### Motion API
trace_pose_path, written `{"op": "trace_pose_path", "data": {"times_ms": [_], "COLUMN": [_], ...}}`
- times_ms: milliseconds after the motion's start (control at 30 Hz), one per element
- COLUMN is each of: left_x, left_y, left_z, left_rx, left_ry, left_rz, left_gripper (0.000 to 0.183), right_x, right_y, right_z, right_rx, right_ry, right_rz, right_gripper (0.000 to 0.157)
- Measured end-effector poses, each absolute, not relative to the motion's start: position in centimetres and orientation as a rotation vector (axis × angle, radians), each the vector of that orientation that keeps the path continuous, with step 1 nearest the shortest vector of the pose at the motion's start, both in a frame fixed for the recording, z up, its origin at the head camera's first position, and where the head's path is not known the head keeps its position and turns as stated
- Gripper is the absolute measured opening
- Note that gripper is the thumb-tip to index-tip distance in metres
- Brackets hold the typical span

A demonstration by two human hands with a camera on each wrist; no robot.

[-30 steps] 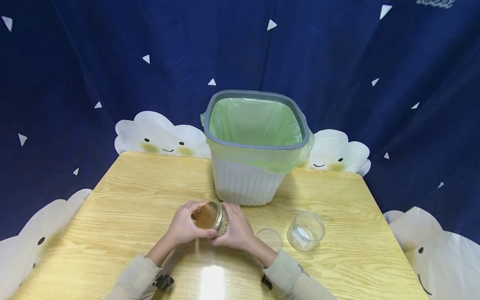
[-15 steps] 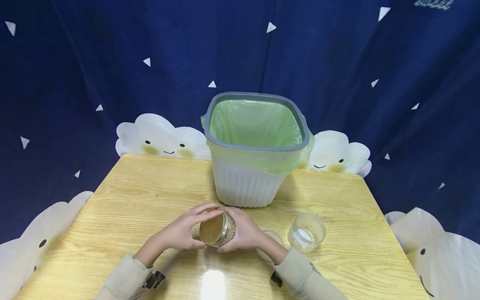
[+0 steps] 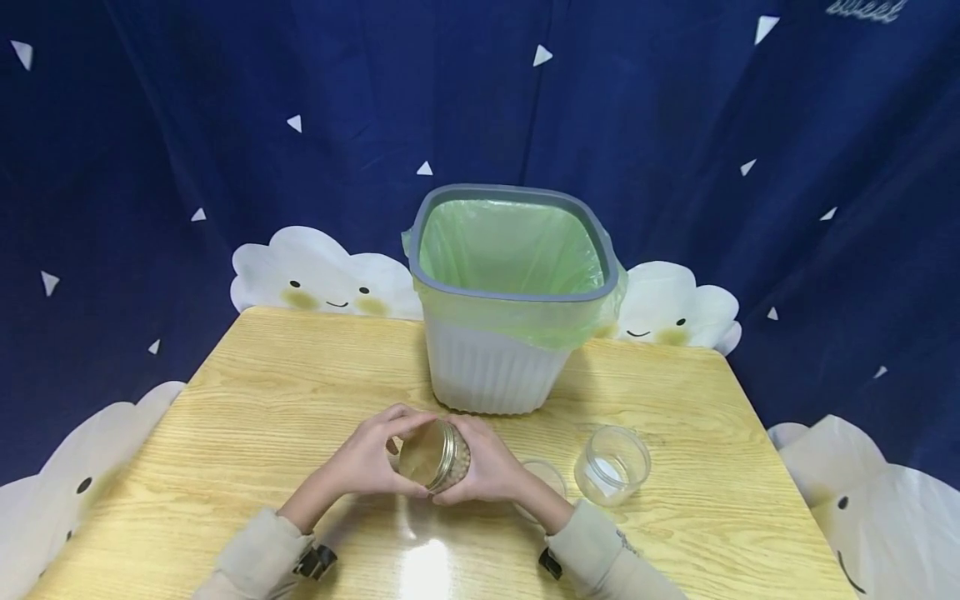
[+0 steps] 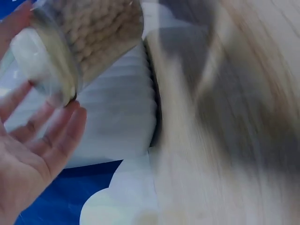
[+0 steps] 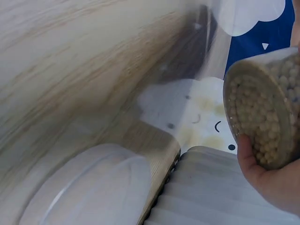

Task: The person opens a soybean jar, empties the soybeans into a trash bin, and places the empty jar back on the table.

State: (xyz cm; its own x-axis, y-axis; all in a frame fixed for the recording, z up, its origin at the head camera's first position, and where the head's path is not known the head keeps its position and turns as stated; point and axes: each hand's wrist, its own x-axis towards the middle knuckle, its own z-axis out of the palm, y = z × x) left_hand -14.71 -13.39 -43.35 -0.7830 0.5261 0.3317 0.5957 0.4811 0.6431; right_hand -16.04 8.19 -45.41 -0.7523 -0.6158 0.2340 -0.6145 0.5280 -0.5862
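Note:
Between both hands a clear jar (image 3: 459,468) is tilted on its side, its gold-rimmed lid (image 3: 422,457) facing left. Small round beige balls (image 5: 255,117) fill the jar and show through its base in the right wrist view. My left hand (image 3: 369,460) curves round the lid, fingers above and thumb below; in the left wrist view its fingertips (image 4: 70,110) are at the lid's edge. My right hand (image 3: 486,468) grips the jar body from the right, with one digit (image 5: 248,157) pressed against the base. The palms hide parts of the jar.
A white bin (image 3: 495,367) with a grey rim and green liner stands just behind the hands. Right of them is an uncovered clear tub (image 3: 613,467). A clear round lid (image 3: 547,477) lies flat beside it, partly under the right forearm. The wooden table (image 3: 300,367) ends before a blue curtain.
The jar has shifted slightly right and nearer. My left fingers loosened from the lid half a second ago and now curve closer round it. The right hand keeps its grip.

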Motion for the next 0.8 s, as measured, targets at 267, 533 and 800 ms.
{"op": "trace_pose_path", "data": {"times_ms": [267,533,800], "left_x": [-14.31,-14.41,-14.49], "left_y": [-12.44,-13.16,-13.11], "left_z": [-43.42,-42.94,-43.21], "left_rx": [-0.641,-1.096,-1.232], "left_ry": [-2.717,-2.720,-2.624], "left_rz": [-1.115,-0.980,-0.896], "left_gripper": [0.076,0.104,0.096], "right_x": [-16.03,-16.27,-16.10], "right_y": [7.76,8.46,8.73], "right_z": [-45.55,-45.44,-45.67], "right_rx": [-1.044,-1.087,-1.137], "right_ry": [2.839,2.822,2.801], "right_rz": [-1.012,-0.994,-0.957], "right_gripper": [0.096,0.099,0.101]}}
